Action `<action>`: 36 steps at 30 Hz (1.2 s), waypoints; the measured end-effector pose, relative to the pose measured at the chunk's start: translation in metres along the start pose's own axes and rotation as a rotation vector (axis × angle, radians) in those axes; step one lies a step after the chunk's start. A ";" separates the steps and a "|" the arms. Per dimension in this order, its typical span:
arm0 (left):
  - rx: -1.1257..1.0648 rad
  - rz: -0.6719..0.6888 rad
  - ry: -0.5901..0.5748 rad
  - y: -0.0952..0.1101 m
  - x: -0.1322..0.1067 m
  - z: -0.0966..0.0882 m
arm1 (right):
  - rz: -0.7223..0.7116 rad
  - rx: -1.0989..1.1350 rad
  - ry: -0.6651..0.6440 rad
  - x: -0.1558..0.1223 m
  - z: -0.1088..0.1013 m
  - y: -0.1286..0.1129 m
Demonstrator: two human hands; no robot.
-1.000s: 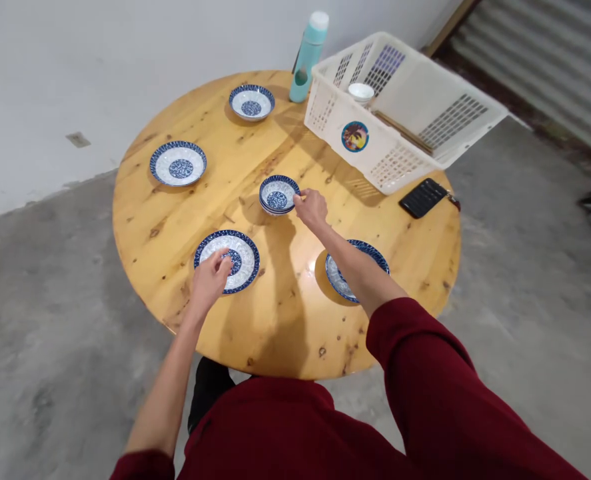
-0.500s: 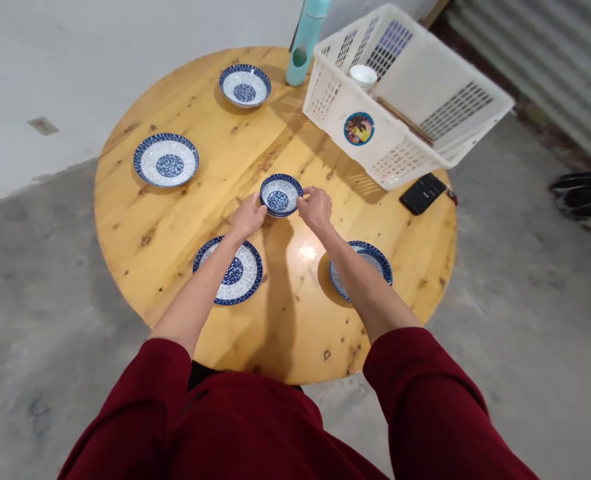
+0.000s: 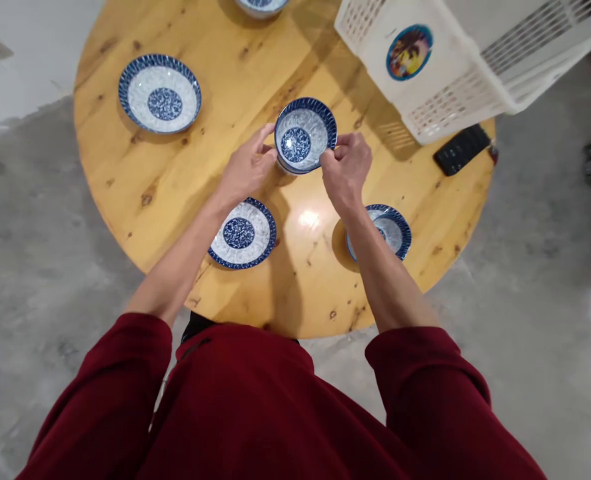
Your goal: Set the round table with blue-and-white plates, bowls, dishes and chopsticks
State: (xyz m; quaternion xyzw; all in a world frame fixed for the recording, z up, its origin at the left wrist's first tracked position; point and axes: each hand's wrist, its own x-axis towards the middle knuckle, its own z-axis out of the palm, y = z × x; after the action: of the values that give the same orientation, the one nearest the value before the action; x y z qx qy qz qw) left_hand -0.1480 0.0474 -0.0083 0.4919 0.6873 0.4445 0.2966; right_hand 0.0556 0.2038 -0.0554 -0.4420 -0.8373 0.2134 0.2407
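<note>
A small blue-and-white bowl, apparently the top of a short stack, is lifted a little over the middle of the round wooden table. My left hand grips its left rim and my right hand pinches its right rim, fingers closed. A blue-and-white plate lies under my left forearm. Another plate sits partly hidden behind my right forearm.
A third plate lies at the table's left, and the edge of a fourth dish shows at the top. A white plastic basket stands at the upper right with a black wallet-like item beside it. Concrete floor surrounds the table.
My left hand left the near plate and came to the bowl's left rim. Both hands now hold the bowl, raised slightly. The camera tilted down and closer.
</note>
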 end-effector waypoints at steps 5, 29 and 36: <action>-0.180 -0.010 -0.119 0.013 -0.070 -0.047 | 0.047 0.090 -0.051 -0.075 -0.010 -0.058; -0.048 -0.056 -0.363 -0.050 -0.140 -0.078 | 0.495 0.326 -0.051 -0.213 0.039 -0.138; 0.152 -0.047 -0.307 -0.048 -0.130 -0.070 | 0.550 0.344 -0.114 -0.210 0.031 -0.145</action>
State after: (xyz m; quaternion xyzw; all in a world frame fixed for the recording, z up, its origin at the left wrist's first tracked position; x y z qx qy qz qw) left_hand -0.1829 -0.1025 -0.0250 0.5587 0.6770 0.3037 0.3705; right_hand 0.0491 -0.0530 -0.0424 -0.5919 -0.6503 0.4332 0.1977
